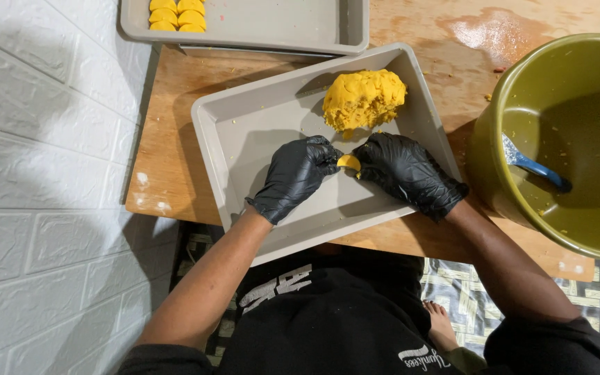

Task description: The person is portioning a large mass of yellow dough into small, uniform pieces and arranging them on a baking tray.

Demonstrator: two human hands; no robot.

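The wooden worktop lies beneath both hands and carries everything in use. To the right of the right hand, close beside its wrist, stands a large olive-green bowl with a blue-handled utensil leaning inside it, crumbs of yellow stuck to its wall. Directly under both hands sits a grey rectangular tray, set at an angle on the wood. Beyond the hands, at the far edge of the worktop, a second grey tray holds a few shaped yellow pieces in its far left corner. Just past the fingertips, in the far part of the near tray, rests a rough lump of yellow dough.

The left hand, in a black glove, is curled with its fingertips pressed against a small yellow dough piece. The right hand, also black-gloved, closes on the same piece from the other side, so the piece is pinched between the two hands, held just above the tray floor and nearer to the person than the big lump.
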